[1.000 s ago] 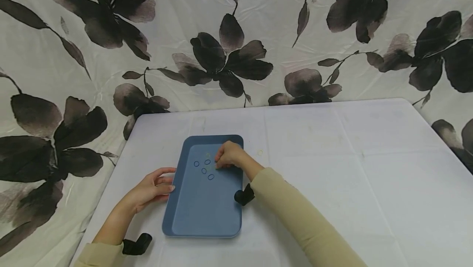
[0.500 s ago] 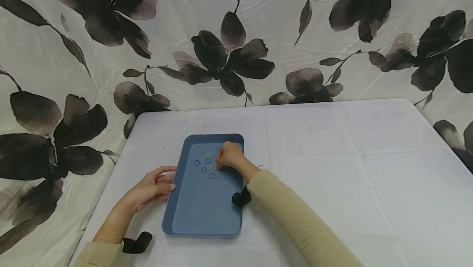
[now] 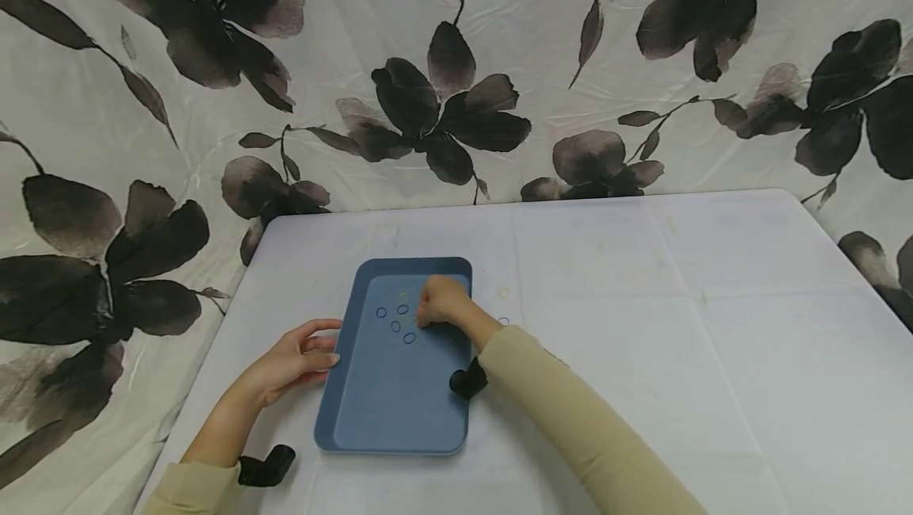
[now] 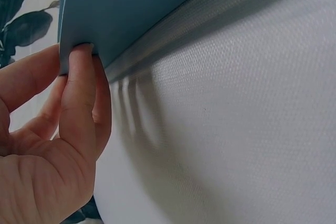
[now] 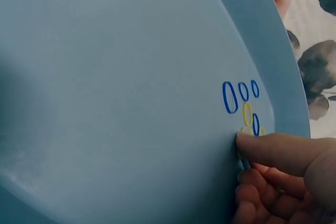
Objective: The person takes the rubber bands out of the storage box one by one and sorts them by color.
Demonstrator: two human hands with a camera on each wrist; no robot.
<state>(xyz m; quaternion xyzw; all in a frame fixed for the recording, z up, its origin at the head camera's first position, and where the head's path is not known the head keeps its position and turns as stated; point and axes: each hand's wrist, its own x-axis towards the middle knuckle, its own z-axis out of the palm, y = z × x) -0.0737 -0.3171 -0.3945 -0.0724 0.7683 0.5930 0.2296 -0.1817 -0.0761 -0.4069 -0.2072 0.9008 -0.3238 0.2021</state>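
Observation:
A blue tray (image 3: 392, 412) lies on the white table. At its left side my left hand (image 3: 288, 364) holds the rim, as the left wrist view shows with fingertips against the tray wall (image 4: 126, 19). My right hand (image 3: 445, 301) is over the upper right of the tray, fingers curled down close to its floor. In the right wrist view, thumb and index finger pinch a thin yellow band, mostly hidden by the thumb (image 5: 278, 150). Several small blue bands (image 5: 226, 98), like rubber bands, lie beside the fingertips, with a yellow band (image 5: 251, 114) among them.
Right of the tray, a yellow band (image 3: 500, 293) lies on the white tablecloth (image 3: 642, 356). Another thin band (image 3: 504, 318) shows partly by the right sleeve (image 3: 571, 412). Behind the table hangs a floral cloth (image 3: 307, 40). Black wrist devices (image 3: 267, 467) sit at both cuffs.
My right hand has turned slightly, its fingertips now more hidden from the head view. The right sleeve shifted a little, uncovering a band beside it. The left hand keeps its place on the tray.

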